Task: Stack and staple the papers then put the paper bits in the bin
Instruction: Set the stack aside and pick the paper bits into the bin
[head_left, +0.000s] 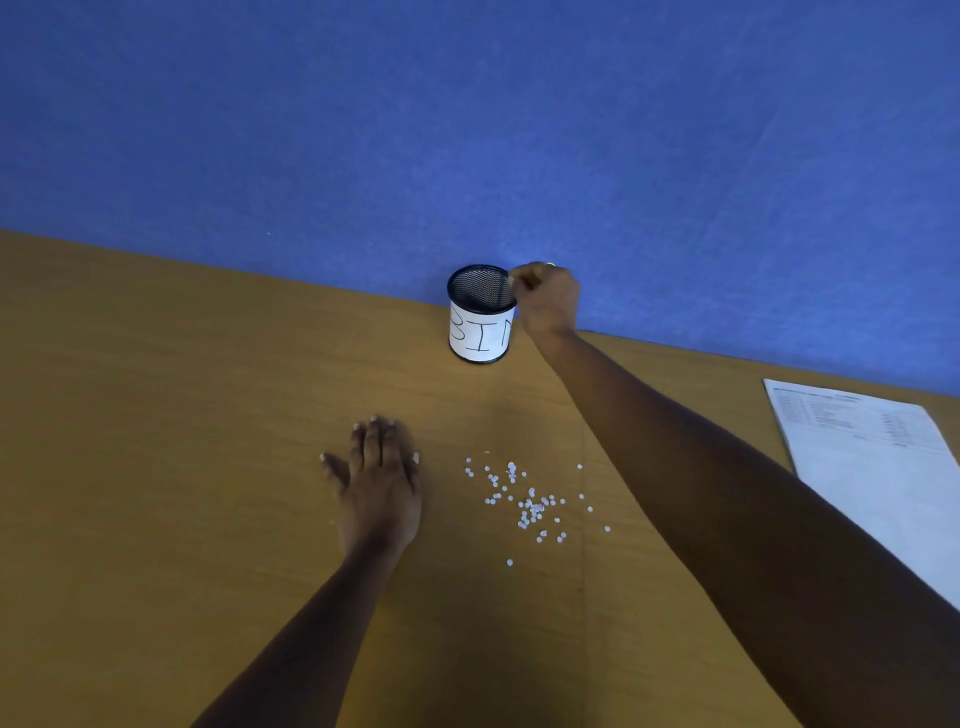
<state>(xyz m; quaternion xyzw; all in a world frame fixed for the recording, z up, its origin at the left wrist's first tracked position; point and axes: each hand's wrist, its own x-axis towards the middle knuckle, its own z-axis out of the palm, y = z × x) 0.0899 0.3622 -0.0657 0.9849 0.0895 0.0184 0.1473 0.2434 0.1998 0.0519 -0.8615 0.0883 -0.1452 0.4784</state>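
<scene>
Wooden desk (156, 467), blue wall (467, 104) behind: papers (872, 467) stacked at right edge, staple unseen; right hand (548, 299) curled at bin (480, 312) rim, upper centre, pinch untellable; left hand (382, 478) flat, fingers together; many bits (524, 504) left scattered lower centre.

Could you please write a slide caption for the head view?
Right hand at the bin rim, left hand flat on the desk beside scattered paper bits.

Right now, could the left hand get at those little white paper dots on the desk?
Probably yes. The left hand lies flat on the desk beside the paper bits, only bare wood between them; the right arm passes on their far side.
</scene>
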